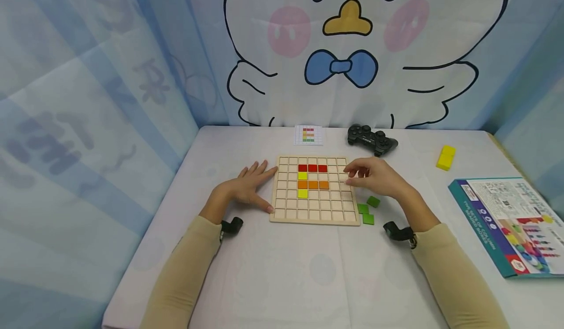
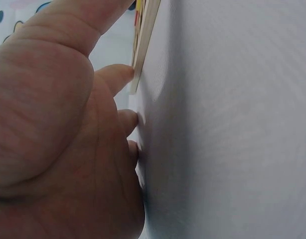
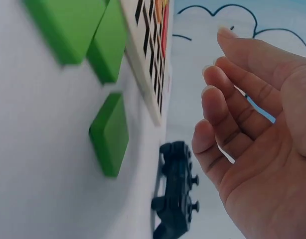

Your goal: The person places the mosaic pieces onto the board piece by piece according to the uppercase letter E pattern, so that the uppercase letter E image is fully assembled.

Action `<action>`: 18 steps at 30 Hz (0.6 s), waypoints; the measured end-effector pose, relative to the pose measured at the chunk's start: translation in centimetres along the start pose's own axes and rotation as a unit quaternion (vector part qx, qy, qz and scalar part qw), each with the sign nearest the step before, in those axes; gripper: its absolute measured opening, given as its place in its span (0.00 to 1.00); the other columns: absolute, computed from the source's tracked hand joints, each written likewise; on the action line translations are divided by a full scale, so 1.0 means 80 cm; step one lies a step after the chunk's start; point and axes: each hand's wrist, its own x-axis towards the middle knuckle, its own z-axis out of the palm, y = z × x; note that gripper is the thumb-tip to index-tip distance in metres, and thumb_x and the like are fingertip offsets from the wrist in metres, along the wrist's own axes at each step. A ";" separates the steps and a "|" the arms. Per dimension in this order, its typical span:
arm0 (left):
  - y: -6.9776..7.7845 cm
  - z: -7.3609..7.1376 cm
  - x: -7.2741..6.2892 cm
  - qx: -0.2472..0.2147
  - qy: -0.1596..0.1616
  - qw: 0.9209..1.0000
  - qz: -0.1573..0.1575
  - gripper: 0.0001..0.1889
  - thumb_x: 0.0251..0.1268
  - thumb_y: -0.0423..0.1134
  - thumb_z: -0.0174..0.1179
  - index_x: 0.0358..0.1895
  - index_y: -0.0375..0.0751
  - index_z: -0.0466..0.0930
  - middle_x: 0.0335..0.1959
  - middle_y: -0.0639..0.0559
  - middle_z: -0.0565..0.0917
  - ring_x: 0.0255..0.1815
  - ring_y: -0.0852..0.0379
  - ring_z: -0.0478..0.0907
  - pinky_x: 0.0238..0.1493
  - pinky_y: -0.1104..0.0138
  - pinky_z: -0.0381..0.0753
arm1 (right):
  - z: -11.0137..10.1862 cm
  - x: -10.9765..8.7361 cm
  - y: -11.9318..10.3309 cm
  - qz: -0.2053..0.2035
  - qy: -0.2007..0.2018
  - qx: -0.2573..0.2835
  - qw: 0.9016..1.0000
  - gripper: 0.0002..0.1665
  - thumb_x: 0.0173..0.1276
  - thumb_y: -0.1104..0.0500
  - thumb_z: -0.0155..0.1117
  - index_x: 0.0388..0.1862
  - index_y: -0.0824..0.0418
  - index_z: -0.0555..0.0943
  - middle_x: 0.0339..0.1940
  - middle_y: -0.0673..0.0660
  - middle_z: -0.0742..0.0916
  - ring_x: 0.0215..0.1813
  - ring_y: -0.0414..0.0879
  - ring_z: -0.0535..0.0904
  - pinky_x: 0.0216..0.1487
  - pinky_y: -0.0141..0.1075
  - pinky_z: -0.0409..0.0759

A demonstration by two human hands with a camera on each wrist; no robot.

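Note:
A wooden grid board (image 1: 315,215) lies flat, bearing a row of red tiles (image 1: 312,168), a row of orange tiles (image 1: 313,185) and two yellow tiles (image 1: 302,193). My left hand (image 1: 246,187) is spread on the cloth at its left side, thumb and index fingertip touching the board's edge. Above the board's right edge is my right hand (image 1: 376,175), its fingers loosely bent and nothing between them in the right wrist view. Three green tiles (image 3: 110,134) lie on the cloth by the board's lower right corner, below that hand.
Behind the board are a small pattern card (image 1: 308,135) and a black game controller (image 1: 372,140). To the right sit a yellow block (image 1: 446,157) and a flat game box (image 1: 511,226). A printed curtain (image 1: 273,99) hangs along the table's back edge.

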 end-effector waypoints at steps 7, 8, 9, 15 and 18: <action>-0.002 0.001 0.000 0.002 -0.001 1.000 -0.002 0.68 0.49 0.70 0.75 0.87 0.60 0.38 0.87 0.47 0.28 0.87 0.44 0.20 0.84 0.44 0.23 | -0.016 -0.008 0.021 0.013 -0.028 0.003 1.000 0.19 0.66 0.59 0.76 0.55 0.61 0.87 0.41 0.55 0.87 0.41 0.50 0.77 0.39 0.35 0.76; -0.003 0.001 0.001 0.002 0.000 1.000 -0.002 0.68 0.49 0.70 0.75 0.87 0.60 0.38 0.87 0.47 0.28 0.87 0.44 0.20 0.84 0.44 0.23 | -0.018 -0.009 0.024 0.013 -0.033 0.003 0.999 0.19 0.66 0.59 0.76 0.55 0.61 0.87 0.42 0.55 0.87 0.41 0.50 0.77 0.39 0.34 0.76; -0.003 0.001 0.001 0.003 0.000 1.000 -0.001 0.68 0.49 0.70 0.75 0.87 0.60 0.38 0.87 0.47 0.28 0.87 0.44 0.20 0.84 0.44 0.23 | -0.020 -0.009 0.027 0.014 -0.040 0.005 0.999 0.19 0.66 0.59 0.76 0.55 0.60 0.87 0.43 0.55 0.87 0.42 0.50 0.77 0.40 0.34 0.77; -0.004 0.001 0.003 0.002 0.003 1.000 0.002 0.68 0.48 0.71 0.75 0.87 0.61 0.38 0.87 0.47 0.28 0.87 0.44 0.20 0.84 0.44 0.23 | -0.028 -0.014 0.040 0.034 -0.078 0.025 0.996 0.19 0.65 0.59 0.78 0.54 0.59 0.88 0.44 0.56 0.88 0.44 0.50 0.78 0.41 0.34 0.76; -0.003 0.001 0.003 0.000 0.001 1.000 0.004 0.68 0.48 0.71 0.75 0.87 0.60 0.38 0.87 0.47 0.28 0.87 0.43 0.20 0.83 0.43 0.23 | -0.032 -0.018 0.044 0.056 -0.103 0.031 0.993 0.20 0.62 0.60 0.80 0.53 0.58 0.88 0.43 0.56 0.87 0.44 0.50 0.77 0.42 0.34 0.75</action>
